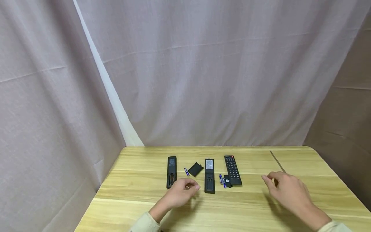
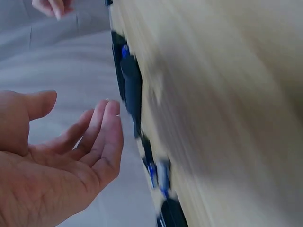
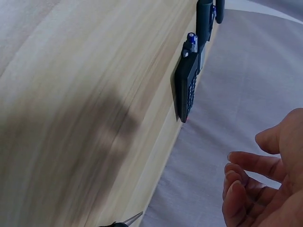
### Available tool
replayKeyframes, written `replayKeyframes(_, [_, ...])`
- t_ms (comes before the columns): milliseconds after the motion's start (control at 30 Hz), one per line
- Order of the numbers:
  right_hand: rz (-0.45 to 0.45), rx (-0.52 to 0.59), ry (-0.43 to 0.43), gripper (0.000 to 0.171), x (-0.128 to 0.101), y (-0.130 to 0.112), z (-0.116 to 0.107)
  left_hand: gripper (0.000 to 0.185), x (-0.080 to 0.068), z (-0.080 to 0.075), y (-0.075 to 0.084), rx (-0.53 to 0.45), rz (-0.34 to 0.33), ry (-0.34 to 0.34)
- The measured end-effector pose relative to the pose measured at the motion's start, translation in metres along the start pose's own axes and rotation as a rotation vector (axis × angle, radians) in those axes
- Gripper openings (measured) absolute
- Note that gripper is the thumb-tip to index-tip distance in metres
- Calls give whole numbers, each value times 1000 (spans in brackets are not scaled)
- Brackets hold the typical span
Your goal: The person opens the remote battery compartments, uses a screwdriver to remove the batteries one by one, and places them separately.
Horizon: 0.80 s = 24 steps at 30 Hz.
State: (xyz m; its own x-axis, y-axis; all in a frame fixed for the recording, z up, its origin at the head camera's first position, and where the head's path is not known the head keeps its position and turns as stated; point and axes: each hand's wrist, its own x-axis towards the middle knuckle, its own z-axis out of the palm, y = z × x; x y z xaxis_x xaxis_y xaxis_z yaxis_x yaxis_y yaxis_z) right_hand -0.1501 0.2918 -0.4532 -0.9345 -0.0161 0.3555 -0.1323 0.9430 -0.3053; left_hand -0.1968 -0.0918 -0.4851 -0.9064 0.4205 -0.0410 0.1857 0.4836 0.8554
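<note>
Left hand [image 1: 181, 192] loosely curled, empty, just in front of left remote [image 1: 171, 171] (back open). Right hand [image 1: 285, 190] relaxed, empty, right of keypad remote [image 1: 233, 169], over counter [image 1: 249, 206].

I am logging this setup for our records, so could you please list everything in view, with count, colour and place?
remotes: three, black, in a row mid-table; the left and middle ones lie back up with battery bays open, the right one buttons up.
battery cover: one, black, loose between the left and middle remotes.
small black piece: one, by the right remote's near end; what it is, unclear.
batteries: three, blue and white; one beside the cover, two between the middle and right remotes.
table: one, light wood.
curtain: grey-pink, behind the table.
left hand: near the left remote, empty.
right hand: right of the remotes, empty.
</note>
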Motion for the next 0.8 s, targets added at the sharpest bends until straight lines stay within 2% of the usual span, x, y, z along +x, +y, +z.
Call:
replayKeyframes(167, [12,16,1,25,-2,0,0,37,29,26,21,64,19,12])
replayKeyframes(400, [9,16,24,32,-3,-1,2,41,83,55,41,156,28,75])
replayKeyframes(500, [8,15,30,33,-4,0,2,51,102,67,48,204,-19,84])
replayKeyframes(633, [1,8,42,31,-5,-1,3,79,122,83,58,304,-96,72])
replayKeyframes(700, [-2,0,44,32,-4,-1,3,91,130,91,64,363,-117,80])
replayKeyframes(800, [-4,-21,36,33,-1,-2,1,100,142,103,71,433,-130,103])
